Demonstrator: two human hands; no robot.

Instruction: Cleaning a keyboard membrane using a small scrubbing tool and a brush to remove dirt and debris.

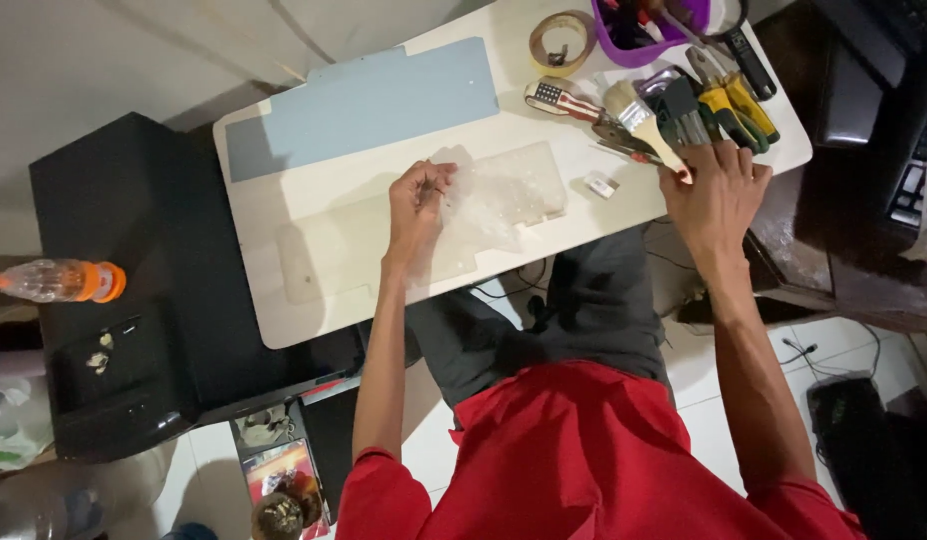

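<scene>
On the white table (284, 320) lies a translucent plastic sheet (504, 195) with a bumpy pattern. My left hand (419, 200) rests on it, fingers pinched around something small and thin that I cannot make out. My right hand (719, 190) lies flat at the table's right edge, fingers spread over a pile of tools, touching the handle of a paintbrush (644, 125). Green and yellow handled pliers (734, 105) lie just beyond my fingertips.
A pale blue panel (374, 100) lies along the table's far side. A tape roll (562, 40), a purple tub (649, 30) of pens and a striped utility knife (564, 100) sit at the far right. A black box (134, 270) and orange-capped bottle (59, 280) stand left.
</scene>
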